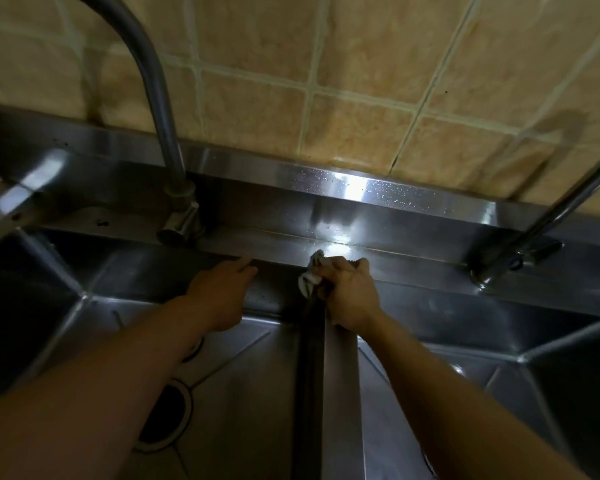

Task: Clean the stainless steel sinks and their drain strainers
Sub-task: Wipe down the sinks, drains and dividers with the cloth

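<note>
Rear ledge wipe-down at the divider between two sinks

Right hand (pixel 347 292) grips a cloth (pixel 310 277) at the divider's (pixel 340 375) rear end; left hand (pixel 222 289), fingers straight, touches the left sink's (pixel 250 393) rear rim; its drain strainer (pixel 168 417) lies below

The right hand (pixel 347 296) grips a crumpled pale cloth (pixel 310 277) against the far end of the flat stainless steel divider (pixel 340 393) that runs between two steel basins. Just left of it, the left hand (pixel 222 292) lies with fingers straight, fingertips touching the back ledge above the left stainless steel basin (pixel 243 393). Beneath the left forearm a round drain opening with a pale rim (pixel 174 414) shows in that basin's floor. Beyond the left hand a curved grey metal faucet (pixel 163 133) rises from the ledge; a second, slanting metal faucet (pixel 541 223) stands far right of the right hand. A wet steel backsplash strip (pixel 378 194) meets beige square wall tiles (pixel 326 81) behind both hands.
</note>
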The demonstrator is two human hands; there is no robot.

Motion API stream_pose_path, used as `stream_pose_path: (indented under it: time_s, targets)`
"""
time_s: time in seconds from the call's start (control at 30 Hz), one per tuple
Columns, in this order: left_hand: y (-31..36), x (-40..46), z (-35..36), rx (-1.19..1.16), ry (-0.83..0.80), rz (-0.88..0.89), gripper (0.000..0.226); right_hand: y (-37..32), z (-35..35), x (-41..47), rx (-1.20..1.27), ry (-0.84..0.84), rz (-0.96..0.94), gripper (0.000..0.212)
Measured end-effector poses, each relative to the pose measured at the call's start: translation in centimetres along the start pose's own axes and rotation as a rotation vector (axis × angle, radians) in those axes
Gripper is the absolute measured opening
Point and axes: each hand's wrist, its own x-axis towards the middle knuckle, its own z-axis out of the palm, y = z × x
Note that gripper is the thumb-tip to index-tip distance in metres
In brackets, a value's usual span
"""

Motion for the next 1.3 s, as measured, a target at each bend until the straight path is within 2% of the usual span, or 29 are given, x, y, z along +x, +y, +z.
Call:
stream_pose_path:
  time_s: [0.17, 0.27, 0.33, 0.4, 0.47, 0.53, 0.63, 0.7, 0.83, 0.93, 1.07, 1.3]
  targets:
    - [0.5, -2.3, -0.2, -0.042, 0.0, 0.01, 0.08, -4.0, 0.2, -4.0, -0.151, -0.112, -0.1, 0.029]
    - [1.0, -3.7, -0.7, -0.069, -0.023, 0.01, 0.079, -5.8, -1.8, -5.0, 0.163, -0.207, -0.041, 0.028]
    - [1.4, -4.6, -1.0, -0.087, -0.047, 0.014, 0.076, -6.1, -3.2, -5.8, 0.332, -0.124, 0.041, 0.03]
    - [1.7, -5.1, -1.0, -0.111, -0.038, 0.021, 0.075, -5.2, -4.2, -6.2, 0.357, 0.007, 0.158, 0.036]
    - [2.2, -6.0, -0.8, -0.126, -0.015, 0.046, 0.073, -3.7, -4.6, -6.7, 0.346, 0.066, 0.245, 0.042]
    - [2.5, -6.8, -0.2, -0.126, 0.019, 0.071, 0.07, -2.2, -4.0, -7.1, 0.325, -0.023, 0.269, 0.054]
    - [2.9, -7.9, 1.3, -0.13, 0.015, 0.091, 0.064, -1.6, -1.5, -8.3, 0.136, -0.224, 0.113, 0.074]
    - [3.2, -8.6, 2.4, -0.137, -0.001, 0.083, 0.06, -1.3, -0.1, -9.1, 0.076, -0.22, 0.027, 0.081]
    - [3.9, -10.4, 3.9, -0.128, -0.024, 0.041, 0.066, -1.2, 0.3, -11.5, 0.121, -0.16, -0.002, 0.075]
    - [4.8, -12.0, 4.4, -0.095, -0.018, 0.005, 0.07, -2.2, 0.2, -14.1, 0.005, -0.132, -0.077, 0.069]
    - [6.2, -15.5, 5.3, -0.075, -0.032, -0.033, 0.073, -3.8, -0.7, -18.9, 0.045, -0.234, -0.038, 0.07]
    - [7.3, -23.9, 6.5, -0.078, -0.046, -0.12, 0.068, -6.8, -2.2, -25.0, -0.108, -0.321, -0.067, 0.062]
